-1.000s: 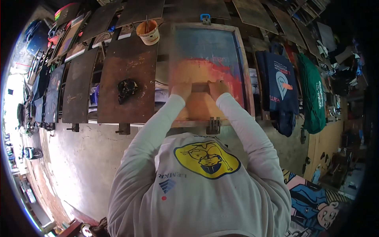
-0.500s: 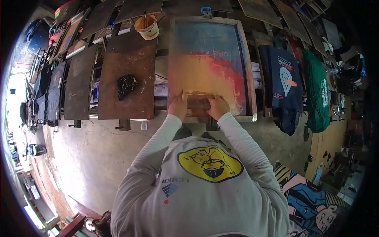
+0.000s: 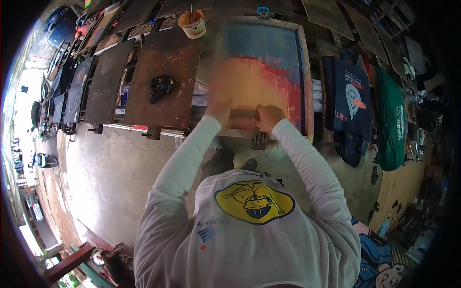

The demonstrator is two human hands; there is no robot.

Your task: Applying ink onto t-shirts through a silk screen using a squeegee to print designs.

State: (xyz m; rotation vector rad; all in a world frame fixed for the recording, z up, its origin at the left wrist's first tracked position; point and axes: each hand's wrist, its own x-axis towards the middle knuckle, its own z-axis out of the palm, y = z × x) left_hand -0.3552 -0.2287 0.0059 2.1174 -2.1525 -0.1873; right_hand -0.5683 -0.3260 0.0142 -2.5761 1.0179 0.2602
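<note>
A squeegee (image 3: 244, 115) lies across the near end of a wooden-framed printing screen (image 3: 304, 72). The mesh is blue-grey at the far end, with red and orange-yellow ink over its middle and near parts. My right hand (image 3: 271, 116) is closed around the squeegee's right end. At its left end is my left hand (image 3: 220, 109); motion blurs its fingers, but the hand looks wrapped around the squeegee. The screen's left edge is also blurred. What lies beneath the screen is hidden.
Left of the screen, a dark board (image 3: 158, 67) carries a crumpled black lump (image 3: 162, 88). Beyond is an ink-stained bucket (image 3: 193, 25) with a stick in it. Navy shirts (image 3: 346, 96) and green shirts (image 3: 391, 117) hang at the right. A blue clamp (image 3: 263, 12) sits at the screen's far edge.
The view has shifted, so the boards, bucket and screen appear farther right. Both hands stay at the squeegee, and the left one is now blurred. More of my legs and feet shows below.
</note>
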